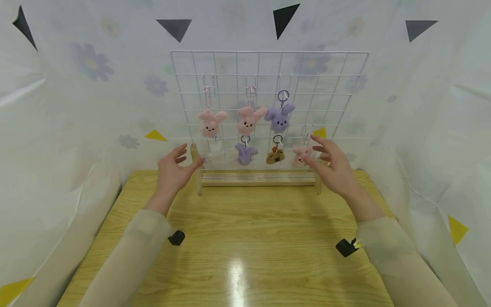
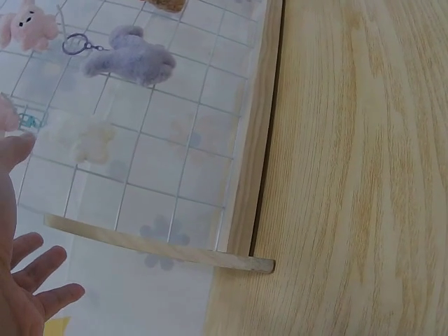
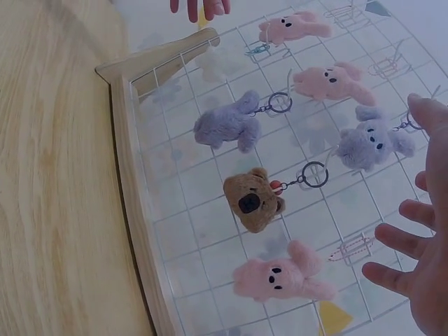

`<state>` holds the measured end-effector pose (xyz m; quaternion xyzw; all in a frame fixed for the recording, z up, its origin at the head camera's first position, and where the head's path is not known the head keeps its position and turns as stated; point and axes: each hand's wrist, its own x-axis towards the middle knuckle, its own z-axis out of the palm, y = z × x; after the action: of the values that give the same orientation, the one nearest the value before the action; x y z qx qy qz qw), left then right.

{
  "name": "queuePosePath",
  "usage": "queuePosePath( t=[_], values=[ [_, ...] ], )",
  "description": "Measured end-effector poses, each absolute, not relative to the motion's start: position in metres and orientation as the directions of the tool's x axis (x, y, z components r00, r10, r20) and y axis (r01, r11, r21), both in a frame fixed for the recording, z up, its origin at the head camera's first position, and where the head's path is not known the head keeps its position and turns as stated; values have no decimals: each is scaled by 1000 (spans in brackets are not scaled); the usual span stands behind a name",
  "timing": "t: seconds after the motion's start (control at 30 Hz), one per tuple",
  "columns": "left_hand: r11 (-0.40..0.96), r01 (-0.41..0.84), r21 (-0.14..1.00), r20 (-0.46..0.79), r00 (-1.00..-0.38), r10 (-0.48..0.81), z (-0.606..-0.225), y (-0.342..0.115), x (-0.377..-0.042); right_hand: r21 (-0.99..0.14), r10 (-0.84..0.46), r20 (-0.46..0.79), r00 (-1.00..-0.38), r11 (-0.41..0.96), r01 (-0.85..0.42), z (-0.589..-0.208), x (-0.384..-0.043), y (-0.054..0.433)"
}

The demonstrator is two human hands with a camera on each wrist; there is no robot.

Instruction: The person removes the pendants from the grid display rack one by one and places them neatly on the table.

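A white wire grid rack (image 1: 326, 91) on a wooden stand (image 1: 258, 182) carries several plush keychains. Its upper row has two pink rabbits (image 1: 210, 124) and a purple rabbit (image 1: 280, 120). Lower down hang a white plush (image 2: 92, 142), another purple plush (image 1: 245, 154), a brown bear (image 3: 250, 201) and a pink rabbit (image 3: 283, 275). My left hand (image 1: 174, 168), fingers spread, is by the stand's left leg, nearest the white plush. On the other side, my right hand (image 1: 333, 164) has its fingers apart beside the lower pink rabbit. Neither hand holds anything.
The rack stands toward the back of a wooden table (image 1: 245, 221). White floral sheeting (image 1: 90, 102) encloses the back and sides, with black triangles (image 1: 285, 19) and yellow ones (image 1: 155, 135) on it. A small black camera (image 1: 177, 238) sits at my left wrist.
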<state>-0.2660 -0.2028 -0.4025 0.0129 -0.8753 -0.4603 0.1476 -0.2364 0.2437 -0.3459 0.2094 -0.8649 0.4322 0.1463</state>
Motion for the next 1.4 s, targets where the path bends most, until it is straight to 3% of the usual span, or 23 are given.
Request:
queuePosePath(
  t=[0.57,1.4],
  values=[
    [517,86,852,198,-966,-166,-418,-205,-290,-774,-201,401,-894,448,-448,-328,-259,234],
    [531,70,845,206,-957,-202,-417,-204,-320,-792,-148,433,-889,409,-453,-283,-295,209]
  ],
)
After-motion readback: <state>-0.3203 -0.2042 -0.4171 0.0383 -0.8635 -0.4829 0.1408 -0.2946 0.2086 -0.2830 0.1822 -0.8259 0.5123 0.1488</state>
